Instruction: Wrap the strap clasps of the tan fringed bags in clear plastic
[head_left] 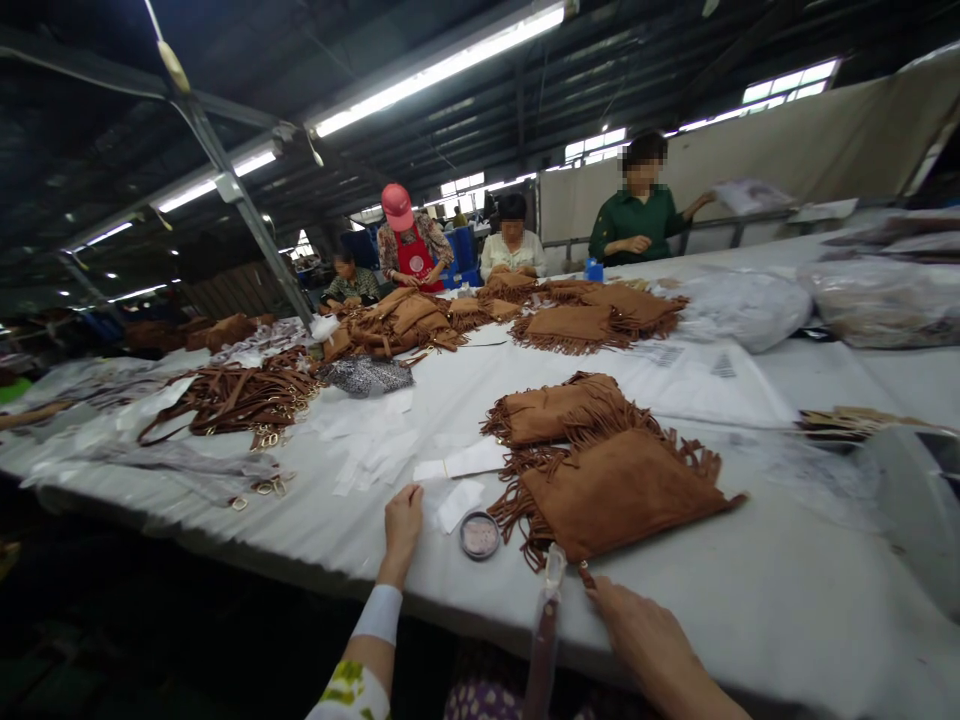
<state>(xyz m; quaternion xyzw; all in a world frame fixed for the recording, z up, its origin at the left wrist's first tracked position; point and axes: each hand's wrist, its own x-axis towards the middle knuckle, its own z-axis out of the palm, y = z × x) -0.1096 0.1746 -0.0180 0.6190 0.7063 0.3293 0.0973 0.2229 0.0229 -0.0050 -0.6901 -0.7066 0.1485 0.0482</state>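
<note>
A brown strap in a clear plastic sleeve (545,635) lies nearest, hanging over the front edge of the counter (810,590), its upper end just beside the corner of a brown fringed bag (619,490). The bag lies flat on the counter in front of the person, a second fringed bag (559,412) close behind it. The right hand (649,630) is at the near corner of the front bag, its fingers closed on a small brown tab (587,576) with metal at its end. The left hand (403,522) has its fingers curled in near the white paper strip (465,460); I cannot tell whether they hold anything. A round tin (479,535) sits between the hands. Brown straps (240,395) with metal rings are heaped to the left, and co-workers stand or sit across the counter.
</note>
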